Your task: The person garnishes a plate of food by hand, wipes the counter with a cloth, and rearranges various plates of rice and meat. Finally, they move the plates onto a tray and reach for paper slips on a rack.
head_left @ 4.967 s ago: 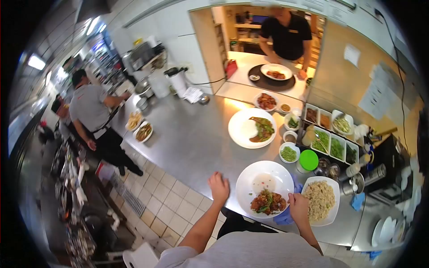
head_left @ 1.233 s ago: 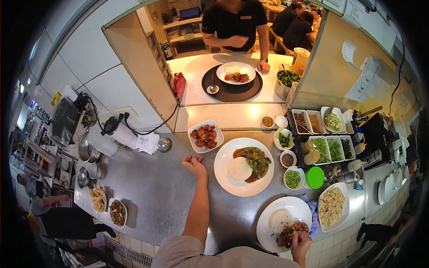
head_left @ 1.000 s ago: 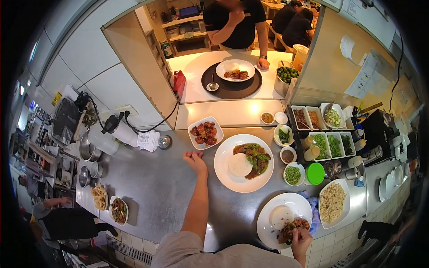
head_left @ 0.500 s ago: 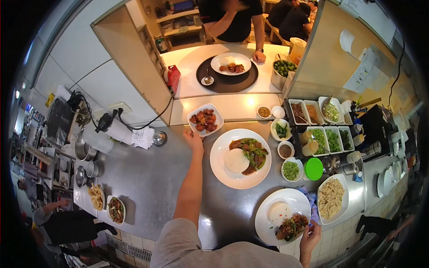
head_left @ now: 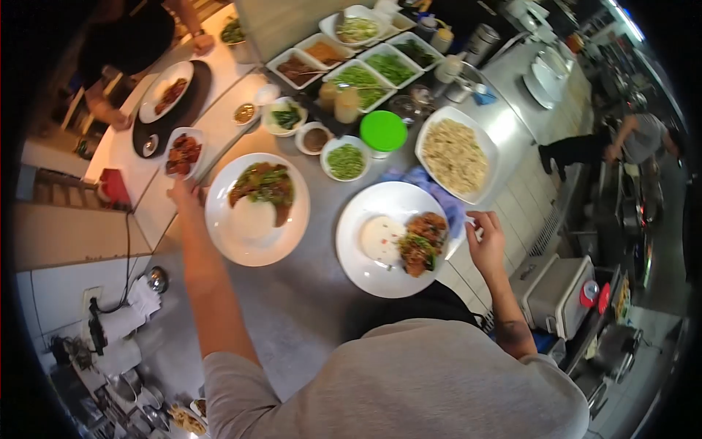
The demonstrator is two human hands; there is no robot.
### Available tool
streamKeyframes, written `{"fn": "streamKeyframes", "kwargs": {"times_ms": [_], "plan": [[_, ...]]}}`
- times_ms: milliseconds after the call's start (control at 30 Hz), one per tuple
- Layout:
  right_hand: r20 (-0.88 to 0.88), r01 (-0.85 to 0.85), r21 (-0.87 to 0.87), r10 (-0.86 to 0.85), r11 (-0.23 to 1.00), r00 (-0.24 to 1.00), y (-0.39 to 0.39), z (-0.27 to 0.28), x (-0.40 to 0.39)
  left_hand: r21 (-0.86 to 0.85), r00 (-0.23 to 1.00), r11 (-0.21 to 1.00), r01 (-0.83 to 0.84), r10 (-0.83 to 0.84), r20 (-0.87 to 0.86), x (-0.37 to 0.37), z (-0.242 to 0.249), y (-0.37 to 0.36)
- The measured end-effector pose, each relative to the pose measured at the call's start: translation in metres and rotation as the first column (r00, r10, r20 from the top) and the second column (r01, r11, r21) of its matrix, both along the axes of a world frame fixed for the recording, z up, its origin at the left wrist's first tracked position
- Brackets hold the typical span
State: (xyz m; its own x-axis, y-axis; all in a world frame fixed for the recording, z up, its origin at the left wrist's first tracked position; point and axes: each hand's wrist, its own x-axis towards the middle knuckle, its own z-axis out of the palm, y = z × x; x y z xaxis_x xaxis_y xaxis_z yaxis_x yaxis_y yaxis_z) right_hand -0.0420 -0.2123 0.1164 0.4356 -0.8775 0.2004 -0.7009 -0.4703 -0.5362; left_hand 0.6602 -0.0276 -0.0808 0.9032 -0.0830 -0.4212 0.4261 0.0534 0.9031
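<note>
My left hand reaches out to a small white square bowl of glazed meat, with its fingers closed at the near rim. The bowl is beside the dark round tray on the pass. Below my forearm's right side is a round white plate with rice and greens in brown sauce. A second round plate carries rice and browned meat with greens. Just off its right rim is my right hand, fingers bent and apart, with nothing visible in them. A blue cloth lies between that plate and a dish of pale chopped food.
A person stands across the pass by the tray, which holds a plate of food. Small bowls, a green-lidded tub and topping trays line the counter's back. Another person is at the far right.
My view has turned to the right. The small bowl has moved farther onto the pass with my left hand. My right hand has come away from the plate's rim.
</note>
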Motion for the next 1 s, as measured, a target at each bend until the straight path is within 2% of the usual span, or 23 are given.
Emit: {"fn": "streamKeyframes", "kwargs": {"times_ms": [33,100,133,200,267,333,400,500,600,733,800,900,1000], "plan": [[0.011,-0.005,0.015,0.005,1.000,1.000,-0.005,-0.002,-0.007,0.037,0.997,0.998,-0.043,0.045,-0.069,-0.027,0.035,-0.005],[0.013,-0.087,0.064,0.086,0.994,0.996,-0.015,-0.008,-0.012,0.292,0.997,0.954,-0.066,0.052,0.054,-0.075,0.078,-0.003],[0.002,-0.155,0.102,0.156,0.983,0.988,-0.021,-0.012,-0.014,0.414,0.991,0.905,-0.098,0.052,0.122,-0.090,0.088,0.006],[-0.046,-0.266,0.158,0.276,0.951,0.960,-0.026,-0.017,-0.011,0.515,0.917,0.844,-0.151,-0.076,0.393,-0.119,0.084,0.035],[-0.120,-0.349,0.189,0.375,0.918,0.919,-0.029,-0.022,-0.004,0.506,0.788,0.843,-0.183,-0.182,0.588,-0.153,0.079,0.068],[-0.164,-0.391,0.206,0.425,0.897,0.890,-0.033,-0.033,-0.002,0.403,0.648,0.902,-0.153,-0.216,0.730,-0.210,0.077,0.093],[-0.160,-0.428,0.174,0.454,0.887,0.876,-0.040,-0.047,-0.002,0.487,0.711,0.860,-0.150,-0.248,0.658,-0.272,0.093,0.108],[0.013,-0.447,0.153,0.451,0.881,0.892,-0.048,-0.062,-0.005,0.407,0.760,0.894,-0.187,-0.131,0.636,-0.363,0.103,0.109],[0.232,-0.427,0.098,0.397,0.899,0.888,-0.051,-0.064,-0.009,0.483,0.831,0.858,-0.173,-0.137,0.540,-0.458,0.126,0.086],[0.345,-0.597,0.119,0.531,0.793,0.774,-0.047,-0.065,-0.026,0.443,0.869,0.873,-0.206,-0.044,0.492,-0.559,0.115,0.047],[0.398,-0.657,0.201,0.552,0.727,0.733,-0.049,-0.074,-0.032,0.467,0.895,0.864,-0.188,-0.045,0.444,-0.598,0.114,0.026],[0.408,-0.747,0.255,0.632,0.614,0.659,-0.054,-0.079,-0.035,0.485,0.913,0.856,-0.182,-0.036,0.407,-0.639,0.113,0.004],[0.445,-0.823,0.211,0.698,0.527,0.561,-0.058,-0.080,-0.038,0.481,0.908,0.854,-0.198,-0.025,0.419,-0.663,0.112,-0.007]]}}
